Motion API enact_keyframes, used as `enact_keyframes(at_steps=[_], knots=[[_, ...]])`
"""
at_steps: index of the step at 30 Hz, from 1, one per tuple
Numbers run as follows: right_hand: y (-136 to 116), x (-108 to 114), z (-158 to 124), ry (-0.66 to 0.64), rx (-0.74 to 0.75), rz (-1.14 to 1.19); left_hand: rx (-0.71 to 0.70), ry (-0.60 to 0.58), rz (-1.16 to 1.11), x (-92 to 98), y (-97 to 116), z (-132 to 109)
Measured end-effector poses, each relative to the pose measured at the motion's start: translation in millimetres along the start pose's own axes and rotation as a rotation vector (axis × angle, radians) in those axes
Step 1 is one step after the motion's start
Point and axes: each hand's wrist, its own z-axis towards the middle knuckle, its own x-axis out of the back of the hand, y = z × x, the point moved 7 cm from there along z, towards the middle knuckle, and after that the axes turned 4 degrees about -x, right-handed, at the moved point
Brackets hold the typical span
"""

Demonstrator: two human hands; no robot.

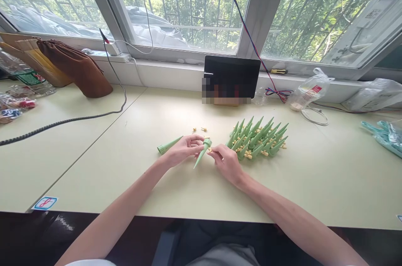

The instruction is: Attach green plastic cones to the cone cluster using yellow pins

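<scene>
My left hand (185,148) is closed on a green plastic watering spike (201,153), its wide capped end up and its point slanting down to the left. In the fingertips of my right hand (226,163) is a small yellow valve (210,149), against or very close to the spike's side; I cannot tell whether it is seated. Another green spike (169,146) lies just left of my left hand. Beyond my hands lie loose yellow valves (204,129). To the right, a cluster of several green spikes (257,137) stands points up, with yellow valves on them.
A dark-screened tablet (231,77) leans at the back by the window. A black coiled cable (78,118) crosses the left of the table. A brown drawstring bag (78,67) and plastic bottle (34,77) are far left. Plastic bags (310,90) and a white cable (315,116) lie right.
</scene>
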Motion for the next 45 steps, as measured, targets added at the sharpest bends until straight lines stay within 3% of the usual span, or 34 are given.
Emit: enact_keyframes(at_steps=[9,18,27,37,45], knots=[[5.4,-3.0,-3.4,0.002,-0.017,-0.002,-0.087,0.007,0.026,-1.1,-0.6,0.4],[13.9,-4.1,-2.7,-0.076,-0.299,0.312,-0.149,0.036,0.073,-6.1,2.4,0.2],[19.3,-9.7,-3.5,-0.121,-0.491,0.616,-0.239,0.053,0.121,-9.6,9.4,-2.0],[23.2,-13.0,-3.6,-0.135,-0.531,0.762,-0.386,0.085,0.173,-15.6,17.8,-4.9],[21.2,-12.2,-3.7,-0.128,-0.543,0.722,-0.536,0.152,0.468,-17.1,21.4,-10.9]])
